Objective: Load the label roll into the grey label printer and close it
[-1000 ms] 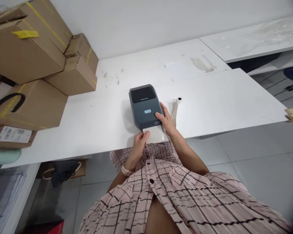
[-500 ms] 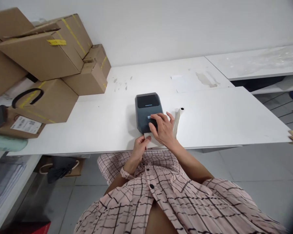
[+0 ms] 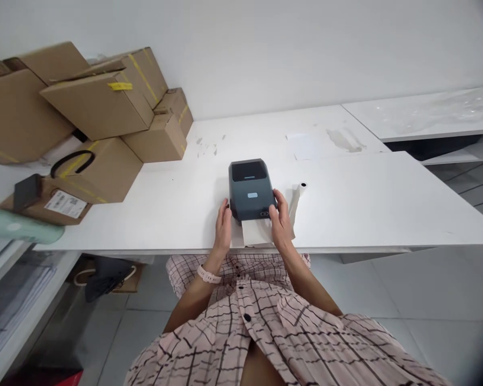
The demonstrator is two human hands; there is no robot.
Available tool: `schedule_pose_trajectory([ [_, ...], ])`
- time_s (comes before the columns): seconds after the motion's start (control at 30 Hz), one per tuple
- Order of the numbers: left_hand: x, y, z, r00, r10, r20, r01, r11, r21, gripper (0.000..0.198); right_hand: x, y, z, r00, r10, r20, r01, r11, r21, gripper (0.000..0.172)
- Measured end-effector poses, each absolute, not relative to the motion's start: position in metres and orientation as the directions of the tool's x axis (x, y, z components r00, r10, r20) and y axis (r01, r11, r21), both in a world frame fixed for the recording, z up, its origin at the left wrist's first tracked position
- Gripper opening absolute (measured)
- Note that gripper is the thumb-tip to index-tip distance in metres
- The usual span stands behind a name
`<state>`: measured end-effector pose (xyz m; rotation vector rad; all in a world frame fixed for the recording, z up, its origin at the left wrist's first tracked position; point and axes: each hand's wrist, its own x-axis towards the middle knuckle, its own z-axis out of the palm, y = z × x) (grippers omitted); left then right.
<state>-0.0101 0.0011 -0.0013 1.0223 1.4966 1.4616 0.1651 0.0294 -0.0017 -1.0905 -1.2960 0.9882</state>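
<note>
A dark blue-grey label printer point(image 3: 241, 201) stands on the white table near its front edge. From its front slot a white paper strip point(image 3: 256, 232) sticks out towards me. Along the printer's left side is my left hand point(image 3: 222, 228), its fingers stretched out and holding nothing; whether the fingertips touch the casing is hard to tell. My right hand point(image 3: 282, 225) grips the right front corner, thumb on the casing and fingers round the side. To the right, a small white paper roll point(image 3: 301, 187) lies with its loose end trailing towards my right wrist.
Cardboard boxes point(image 3: 100, 104) with yellow tape are stacked at the table's left end. A mint-green cylinder point(image 3: 24, 226) lies at the far left. Behind the printer, a flat paper sheet point(image 3: 304, 146) rests on the tabletop point(image 3: 366, 209). Clear plastic covers the back right surface.
My right hand has moved off the printer's top to its right front corner. My left hand has let go of the paper strip and moved to the printer's left side.
</note>
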Motion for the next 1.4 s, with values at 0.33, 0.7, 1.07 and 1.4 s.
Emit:
schedule_pose_trajectory([
  [0.33,-0.003,0.016,-0.017,-0.33,0.94,0.083,0.056,-0.068,0.996,0.079,0.168,0.04,-0.008,0.135,0.97,0.203,0.006,0.204,-0.979,0.051],
  [0.7,-0.023,0.074,0.044,-0.366,0.89,0.272,0.064,-0.268,0.961,0.063,0.174,0.118,0.055,0.033,0.921,0.388,-0.008,0.389,-0.921,0.066],
  [1.07,-0.048,0.121,0.007,-0.221,0.969,-0.107,0.195,0.151,0.969,0.08,0.142,0.237,0.108,-0.104,0.855,0.508,0.317,0.512,-0.798,0.091],
  [1.4,-0.046,0.121,0.036,-0.133,0.977,-0.164,0.761,0.207,0.614,0.034,0.137,0.212,0.046,-0.732,0.674,0.1,0.509,0.638,-0.578,0.089],
])
